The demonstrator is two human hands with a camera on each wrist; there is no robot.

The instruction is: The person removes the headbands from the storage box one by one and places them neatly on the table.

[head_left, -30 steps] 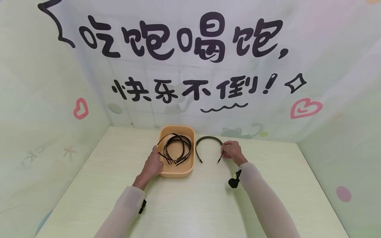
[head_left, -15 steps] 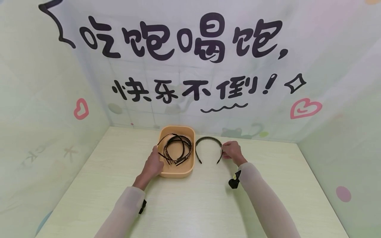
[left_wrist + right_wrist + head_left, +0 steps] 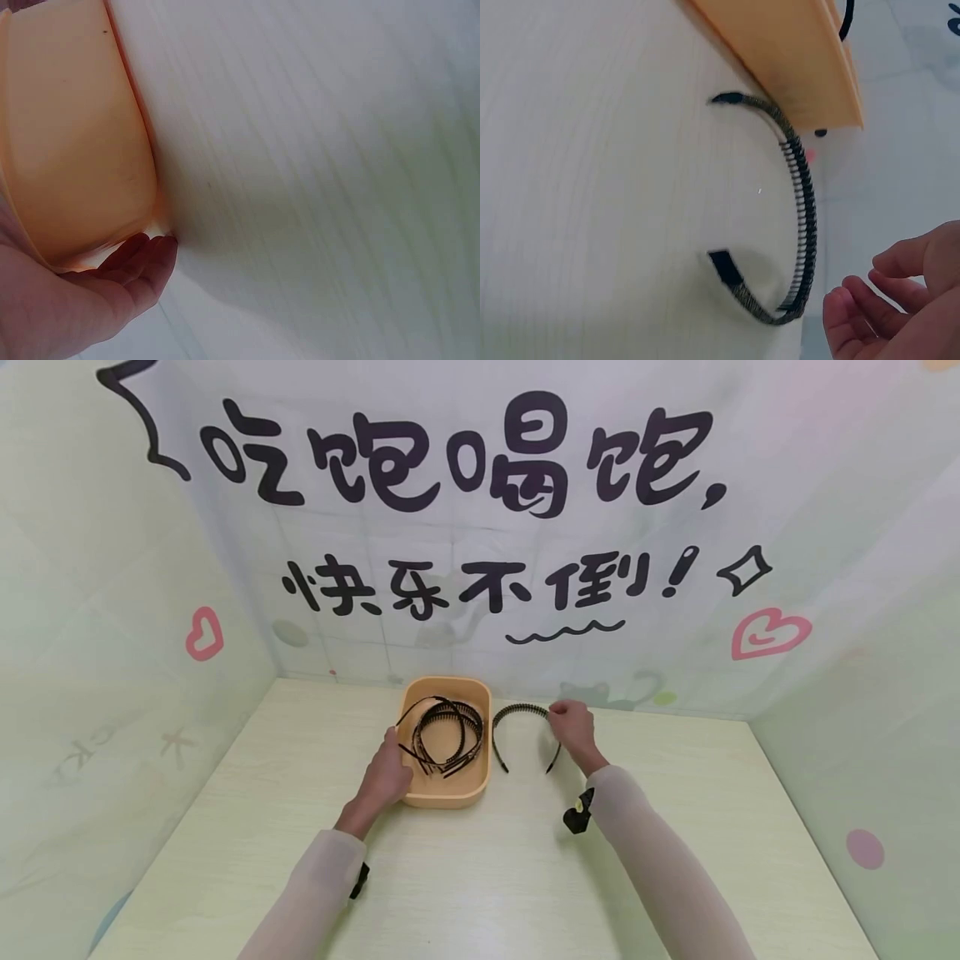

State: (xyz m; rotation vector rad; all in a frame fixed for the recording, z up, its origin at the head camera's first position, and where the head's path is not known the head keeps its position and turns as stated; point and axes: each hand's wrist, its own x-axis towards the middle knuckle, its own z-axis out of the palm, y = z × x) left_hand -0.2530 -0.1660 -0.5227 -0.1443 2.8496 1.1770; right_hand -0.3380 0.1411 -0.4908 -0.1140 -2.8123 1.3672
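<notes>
An orange plastic bin (image 3: 450,799) holds several black headbands (image 3: 470,714), piled in overlapping loops. My left hand (image 3: 387,770) grips the bin's left side; in the left wrist view its curled fingers (image 3: 154,274) lie along the bin's outer wall (image 3: 82,135). One more headband (image 3: 519,708), dark with a row of teeth along its inner curve, lies right of the bin, tips toward me. Over its right side hovers my right hand (image 3: 573,731). The right wrist view has the loosely bent fingers (image 3: 840,311) apart from the headband (image 3: 804,217), with nothing held.
Everything rests on a pale wood-grain table (image 3: 480,885). Behind it hangs a printed backdrop (image 3: 480,652) with large black characters, close beyond the bin and headband. Similar light panels (image 3: 847,760) close off both sides.
My right hand has let go of the headband's right arm and moved up and slightly left above it. The left hand and bin stay put.
</notes>
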